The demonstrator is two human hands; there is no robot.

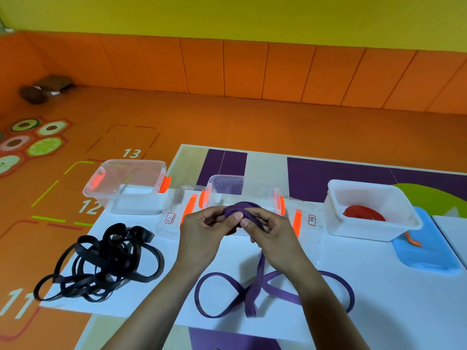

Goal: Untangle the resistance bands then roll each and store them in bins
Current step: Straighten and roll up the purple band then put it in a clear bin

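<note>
A purple resistance band (225,296) lies in loops on the white sheet in front of me. Its upper end is wound into a roll held above the sheet. My left hand (202,231) and my right hand (267,231) both grip that roll, thumbs pressed on top. A strand hangs from the roll down to the loops. A tangled black band (101,263) sits at the left of the sheet, untouched. A rolled red band (364,213) lies inside the white bin (409,223) at the right.
Two clear bins with orange latches stand behind: one at the left (126,188), one in the middle (242,188) behind my hands. Clear lids lie beside them. A blue lid (427,253) rests under the white bin. Orange floor surrounds the low table.
</note>
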